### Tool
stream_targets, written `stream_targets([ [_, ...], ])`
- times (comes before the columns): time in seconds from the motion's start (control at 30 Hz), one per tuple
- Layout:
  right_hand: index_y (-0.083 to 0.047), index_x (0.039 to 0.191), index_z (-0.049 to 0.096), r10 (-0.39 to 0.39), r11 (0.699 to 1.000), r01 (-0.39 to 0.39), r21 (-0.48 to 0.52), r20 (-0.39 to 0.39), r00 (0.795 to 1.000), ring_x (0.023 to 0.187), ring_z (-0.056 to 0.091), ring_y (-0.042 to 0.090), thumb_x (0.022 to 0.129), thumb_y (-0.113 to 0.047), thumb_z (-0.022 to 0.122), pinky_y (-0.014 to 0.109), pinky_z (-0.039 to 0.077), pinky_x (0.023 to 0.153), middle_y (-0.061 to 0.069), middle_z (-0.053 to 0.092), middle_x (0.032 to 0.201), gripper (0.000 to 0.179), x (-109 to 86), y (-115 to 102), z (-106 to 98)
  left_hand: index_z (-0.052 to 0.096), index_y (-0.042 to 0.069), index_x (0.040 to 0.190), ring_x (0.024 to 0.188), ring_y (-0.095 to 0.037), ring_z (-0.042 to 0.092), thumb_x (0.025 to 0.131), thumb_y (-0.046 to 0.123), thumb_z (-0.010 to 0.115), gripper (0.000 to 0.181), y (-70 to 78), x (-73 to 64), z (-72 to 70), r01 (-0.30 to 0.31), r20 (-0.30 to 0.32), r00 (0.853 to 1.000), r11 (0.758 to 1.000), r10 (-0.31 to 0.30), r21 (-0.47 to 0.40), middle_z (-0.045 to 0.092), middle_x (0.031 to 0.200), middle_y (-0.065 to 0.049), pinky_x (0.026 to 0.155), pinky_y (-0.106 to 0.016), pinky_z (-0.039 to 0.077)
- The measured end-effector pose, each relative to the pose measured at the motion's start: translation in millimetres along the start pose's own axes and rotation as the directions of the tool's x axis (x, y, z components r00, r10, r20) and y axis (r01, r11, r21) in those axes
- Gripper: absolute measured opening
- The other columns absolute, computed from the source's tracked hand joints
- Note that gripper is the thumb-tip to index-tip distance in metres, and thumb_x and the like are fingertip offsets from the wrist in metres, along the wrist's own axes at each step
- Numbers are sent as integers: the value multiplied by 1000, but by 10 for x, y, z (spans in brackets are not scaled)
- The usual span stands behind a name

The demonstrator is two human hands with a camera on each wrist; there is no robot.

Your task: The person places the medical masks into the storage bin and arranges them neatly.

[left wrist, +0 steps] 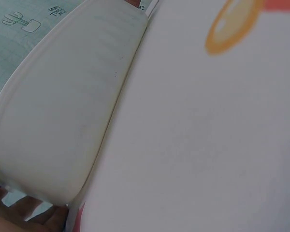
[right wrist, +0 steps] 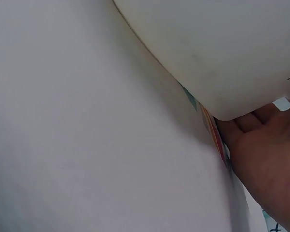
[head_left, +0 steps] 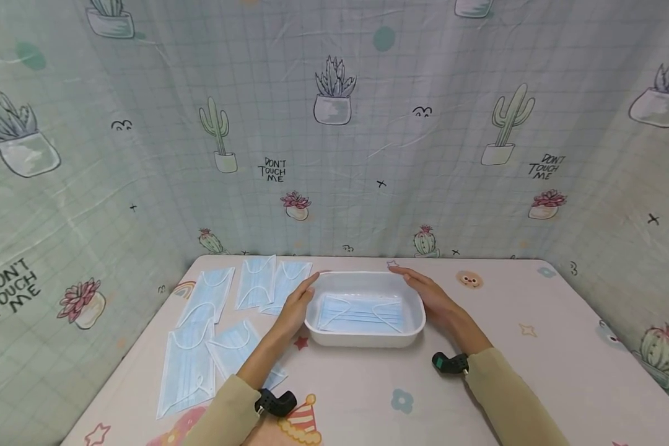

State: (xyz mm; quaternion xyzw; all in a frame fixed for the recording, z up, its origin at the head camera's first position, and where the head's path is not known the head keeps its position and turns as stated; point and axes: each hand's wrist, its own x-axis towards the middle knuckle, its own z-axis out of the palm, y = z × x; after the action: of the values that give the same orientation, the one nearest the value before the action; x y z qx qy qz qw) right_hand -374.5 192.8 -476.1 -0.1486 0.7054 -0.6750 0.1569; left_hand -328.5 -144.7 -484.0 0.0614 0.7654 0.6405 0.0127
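Observation:
A white plastic container (head_left: 365, 339) with rounded corners stands near the middle of the table. Inside it lies a light blue face mask (head_left: 360, 314) with white ear loops over its pleats. My left hand (head_left: 298, 305) grips the container's left end, thumb up at the rim; in the left wrist view its fingers (left wrist: 31, 210) lie against the end wall. On the right end, my right hand (head_left: 432, 298) holds the container with fingers stretched along the far corner. In the right wrist view some of those fingers are hidden behind the container wall (right wrist: 232, 63).
Several more blue face masks (head_left: 186, 365) lie spread over the left side of the table (head_left: 496, 347), some overlapping. Two of them, including one mask (head_left: 256, 282), lie near the back edge. A patterned curtain (head_left: 379, 155) encloses the back and sides.

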Motion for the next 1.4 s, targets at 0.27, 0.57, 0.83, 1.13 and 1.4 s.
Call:
stream_targets([
  [0.27, -19, 160, 40, 9, 1000, -9, -1, -19, 1000, 160, 21, 32, 114, -24, 31, 54, 21, 127, 0, 12, 176, 46, 22, -11, 9, 39, 28, 160, 159, -33, 22, 113, 26, 36, 48, 54, 8, -3, 4, 0, 1000, 1000, -4, -6, 30, 170, -8, 129, -59, 16],
  [0.57, -21, 159, 42, 14, 1000, -15, -16, -38, 999, 161, 19, 32, 114, -22, 30, 54, 21, 128, -1, 13, 176, 46, 42, 13, 18, 40, 26, 160, 160, -35, 20, 112, 25, 37, 48, 90, 8, -9, 19, -3, 1000, 999, -18, 30, 30, 170, -9, 129, -60, 14],
  [0.83, -19, 160, 40, 18, 1000, -18, -3, -31, 999, 160, 23, 32, 114, -23, 29, 53, 23, 127, -2, 13, 176, 47, 34, 26, 49, 41, 25, 160, 160, -32, 21, 112, 27, 40, 48, 120, -7, -82, 16, -4, 1000, 999, -15, 44, 32, 170, -5, 129, -57, 15],
  [1.13, -18, 160, 39, 13, 1000, -13, -17, -25, 1000, 159, 25, 32, 114, -25, 31, 44, 31, 123, -3, 14, 175, 47, 39, 56, 24, 36, 17, 161, 152, -39, 37, 112, 30, 41, 50, 322, -28, -296, -37, 0, 999, 999, 37, 33, 38, 165, -16, 121, -59, 36],
  [1.4, -19, 160, 40, 14, 1000, -14, -7, -21, 1000, 159, 24, 33, 114, -25, 30, 50, 25, 126, -2, 14, 175, 47, 35, 65, 1, 15, 17, 166, 140, -43, 52, 112, 28, 42, 61, 493, -45, -612, -72, -125, 990, 996, 64, -57, 46, 157, -22, 115, -56, 45],
])
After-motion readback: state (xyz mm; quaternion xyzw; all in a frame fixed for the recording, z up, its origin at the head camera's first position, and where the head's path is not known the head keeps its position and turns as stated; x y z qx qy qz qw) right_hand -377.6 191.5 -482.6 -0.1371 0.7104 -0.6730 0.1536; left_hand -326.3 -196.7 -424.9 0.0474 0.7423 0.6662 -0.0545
